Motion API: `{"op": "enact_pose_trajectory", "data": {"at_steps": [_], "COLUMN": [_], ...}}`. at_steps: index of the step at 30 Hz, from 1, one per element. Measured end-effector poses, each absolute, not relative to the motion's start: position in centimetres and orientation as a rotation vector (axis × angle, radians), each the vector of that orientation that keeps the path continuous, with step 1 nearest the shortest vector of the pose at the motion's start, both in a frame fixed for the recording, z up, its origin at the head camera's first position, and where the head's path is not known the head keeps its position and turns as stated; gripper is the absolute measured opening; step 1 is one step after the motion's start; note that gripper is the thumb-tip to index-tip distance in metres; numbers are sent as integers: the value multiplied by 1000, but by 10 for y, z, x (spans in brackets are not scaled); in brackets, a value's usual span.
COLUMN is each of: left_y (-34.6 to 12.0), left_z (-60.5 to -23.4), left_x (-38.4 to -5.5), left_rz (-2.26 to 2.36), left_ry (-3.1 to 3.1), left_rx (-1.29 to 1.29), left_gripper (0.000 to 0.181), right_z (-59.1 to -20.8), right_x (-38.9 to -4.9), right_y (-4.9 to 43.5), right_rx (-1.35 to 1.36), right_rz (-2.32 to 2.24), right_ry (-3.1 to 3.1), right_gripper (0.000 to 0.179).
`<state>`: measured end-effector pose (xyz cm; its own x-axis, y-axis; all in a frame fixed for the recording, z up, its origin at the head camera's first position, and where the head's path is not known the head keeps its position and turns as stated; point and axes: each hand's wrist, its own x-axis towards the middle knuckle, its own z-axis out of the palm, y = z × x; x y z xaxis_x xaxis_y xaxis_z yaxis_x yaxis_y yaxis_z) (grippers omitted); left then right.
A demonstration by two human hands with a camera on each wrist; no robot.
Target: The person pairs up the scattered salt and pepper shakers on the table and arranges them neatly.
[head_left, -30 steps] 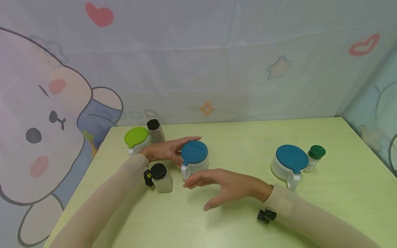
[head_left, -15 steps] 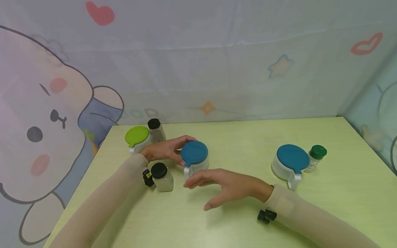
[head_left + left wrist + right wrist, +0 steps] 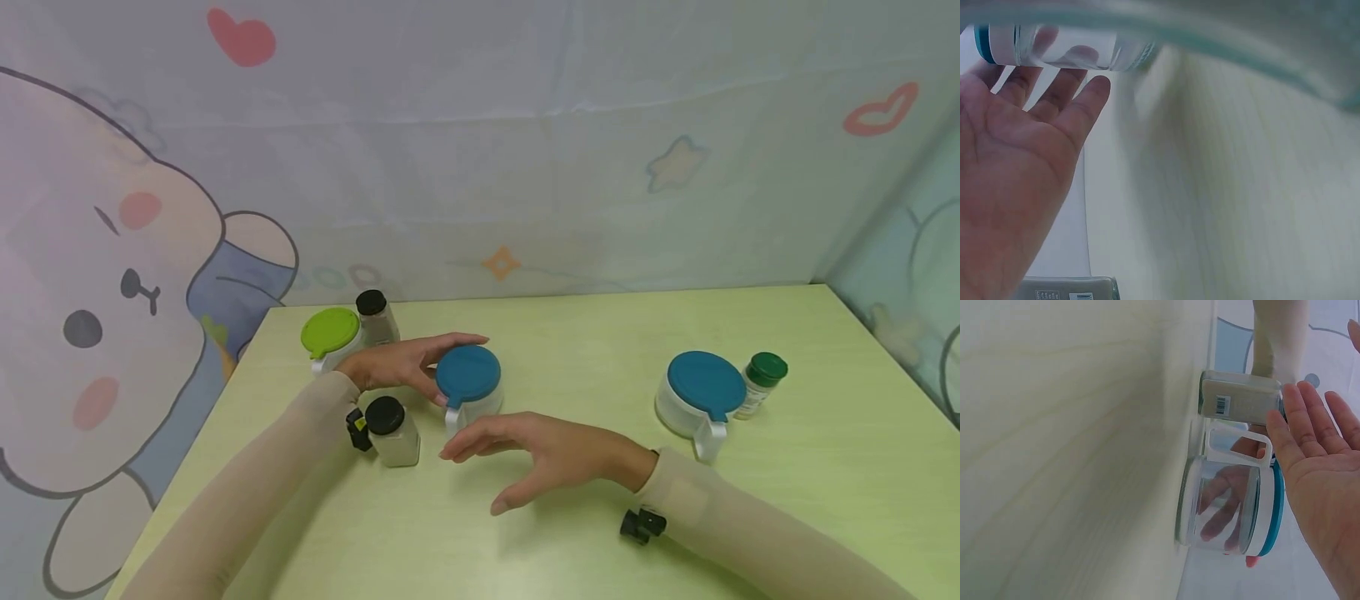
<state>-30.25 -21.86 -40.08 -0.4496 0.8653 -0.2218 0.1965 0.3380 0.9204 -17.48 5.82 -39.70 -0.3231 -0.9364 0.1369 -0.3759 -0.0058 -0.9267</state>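
Observation:
My left hand (image 3: 401, 364) holds the side of a clear glass jar (image 3: 483, 406) with a blue lid and a white handle. Its thumb lies near the handle, while the index finger stretches past the lid at the back. Fingers show through the glass of this jar (image 3: 1222, 506) in the right wrist view. In the left wrist view, the fingers of the left hand (image 3: 1016, 156) reach up around the jar (image 3: 1104, 47). My right hand (image 3: 540, 454) hovers open in front of the jar, thumb spread, holding nothing.
Close by the left wrist stands a black-capped bottle (image 3: 395, 437) of pale contents. Behind that arm are a green-lidded jar (image 3: 330, 331) and another black-capped bottle (image 3: 378, 321). On the right, a second blue-lidded jar (image 3: 705, 383) stands beside a green-capped bottle (image 3: 762, 379).
The held jar has turned slightly, its handle swinging a little to the right, and has shifted slightly left. The left index finger bent in at the lid, then straightened again. My right hand stays nearly still.

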Motion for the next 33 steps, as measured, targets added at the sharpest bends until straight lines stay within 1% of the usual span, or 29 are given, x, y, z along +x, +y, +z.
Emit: {"op": "enact_pose_trajectory", "data": {"at_steps": [10, 14, 22, 26, 33], "left_y": [-220, -221, -223, -222, -225], "left_z": [-400, -400, -401, -400, -401], "left_x": [-301, -300, -299, -299, -299], "left_rz": [1157, 1172, 1156, 1141, 1131], "left_ry": [1890, 1878, 1857, 1875, 1944], "left_rx": [885, 880, 883, 896, 875], "left_gripper": [89, 90, 100, 97, 90], "right_z": [-401, -401, -401, -401, -403], "right_x": [-176, -175, -173, -174, -175], "right_y": [57, 55, 50, 47, 40], "right_rx": [-1357, -1361, -1354, -1343, -1365], "right_rz": [-1330, -1335, -1329, -1326, -1339], "right_ry": [1733, 1728, 1784, 1805, 1816], "right_gripper": [67, 66, 67, 72, 75]}}
